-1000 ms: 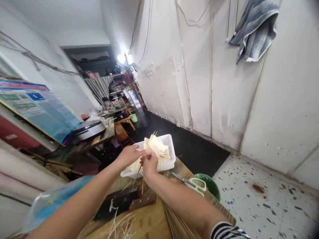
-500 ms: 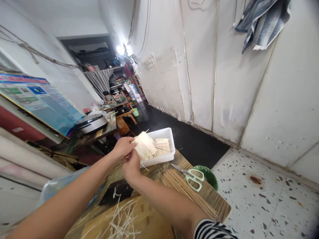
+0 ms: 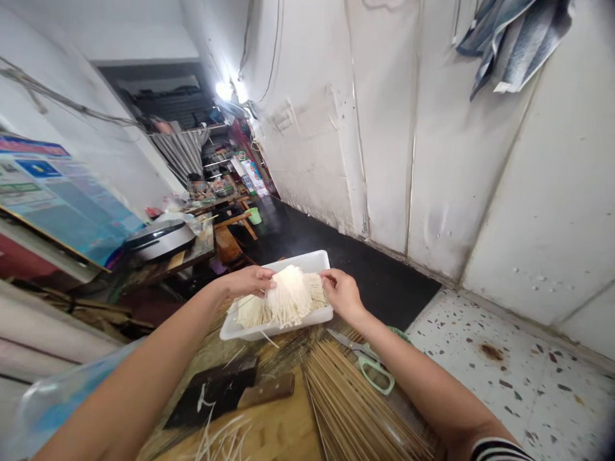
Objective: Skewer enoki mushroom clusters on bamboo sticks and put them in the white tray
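My left hand (image 3: 250, 282) grips the side of a fanned bunch of enoki mushrooms (image 3: 289, 298), pale and thin-stemmed, held over a white plastic tray (image 3: 240, 331). My right hand (image 3: 343, 293) is at the tray's right edge, thumb and fingertips pinched together beside more enoki mushrooms (image 3: 316, 291) with thin skewers across them. What the right fingertips hold, if anything, is too small to make out. Another portion of enoki lies in the tray's left part.
Bamboo skewers (image 3: 355, 400) and green-handled scissors (image 3: 375, 371) lie below my right forearm. A cleaver (image 3: 216, 390) rests by the wooden cutting board (image 3: 283, 429), which has loose strands on it. A green bin rim (image 3: 400, 334) shows beyond the table edge.
My hands were together at the bunch's left side. My right hand has moved right to the tray's far edge; the left has shifted slightly right with the bunch, now turned more upright.
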`<state>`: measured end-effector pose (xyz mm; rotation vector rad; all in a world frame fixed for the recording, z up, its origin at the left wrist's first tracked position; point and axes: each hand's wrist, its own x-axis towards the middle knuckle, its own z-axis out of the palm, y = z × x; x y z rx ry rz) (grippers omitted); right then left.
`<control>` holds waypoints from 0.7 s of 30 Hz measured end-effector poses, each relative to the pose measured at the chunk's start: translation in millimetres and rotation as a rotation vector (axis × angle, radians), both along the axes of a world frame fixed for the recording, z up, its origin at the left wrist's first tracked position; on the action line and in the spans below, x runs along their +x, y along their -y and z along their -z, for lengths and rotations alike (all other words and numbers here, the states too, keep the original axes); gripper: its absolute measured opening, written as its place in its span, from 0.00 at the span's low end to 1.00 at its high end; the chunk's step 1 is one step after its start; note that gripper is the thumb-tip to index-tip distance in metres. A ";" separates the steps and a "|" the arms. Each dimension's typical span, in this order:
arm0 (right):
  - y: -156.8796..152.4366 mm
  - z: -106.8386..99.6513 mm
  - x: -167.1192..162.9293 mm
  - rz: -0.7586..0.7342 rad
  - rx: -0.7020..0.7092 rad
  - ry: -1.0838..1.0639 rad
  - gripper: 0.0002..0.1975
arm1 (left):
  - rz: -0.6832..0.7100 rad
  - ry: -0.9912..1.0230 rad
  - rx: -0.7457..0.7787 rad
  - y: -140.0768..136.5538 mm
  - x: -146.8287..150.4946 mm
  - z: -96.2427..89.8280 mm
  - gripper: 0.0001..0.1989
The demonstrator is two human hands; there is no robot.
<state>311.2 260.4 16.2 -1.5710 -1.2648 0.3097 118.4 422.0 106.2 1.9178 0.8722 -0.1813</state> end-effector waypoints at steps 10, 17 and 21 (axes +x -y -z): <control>-6.6 22.4 -6.4 -0.153 -0.179 0.495 0.10 | -0.029 -0.086 0.434 -23.2 42.3 40.6 0.12; -28.3 11.7 -16.3 -0.361 -0.098 0.642 0.12 | -0.064 -0.012 0.802 10.1 32.0 34.5 0.11; -55.7 11.7 -19.1 -0.592 -0.068 0.701 0.20 | -0.111 0.024 0.901 38.2 -4.1 9.3 0.16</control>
